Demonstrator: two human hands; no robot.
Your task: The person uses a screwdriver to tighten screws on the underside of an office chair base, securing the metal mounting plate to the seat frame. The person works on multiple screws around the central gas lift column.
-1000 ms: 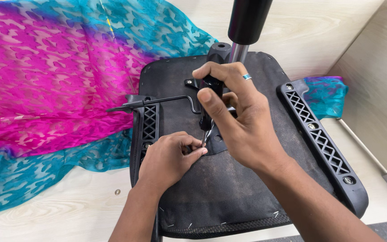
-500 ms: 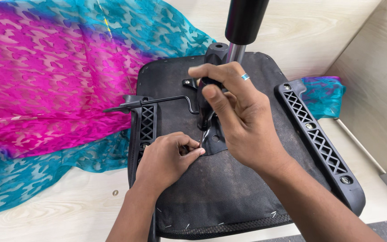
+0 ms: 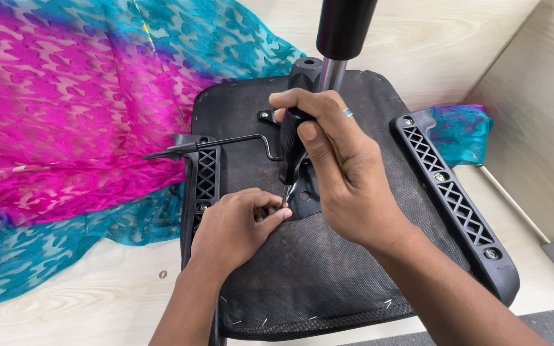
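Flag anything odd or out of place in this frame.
A small loose metal washer or ring lies by itself on the pale wooden surface, left of the upturned chair seat. A pink and teal patterned cloth is bunched under the seat's edge. Staples show along the seat's lower fabric edge; nothing looks broken.

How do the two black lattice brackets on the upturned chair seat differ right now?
The left bracket is partly hidden by the left hand; the right bracket shows along its whole length. A thin bent lever crosses the left bracket's top; nothing crosses the right bracket. Both are black, lattice-patterned and lie on the seat's edges.
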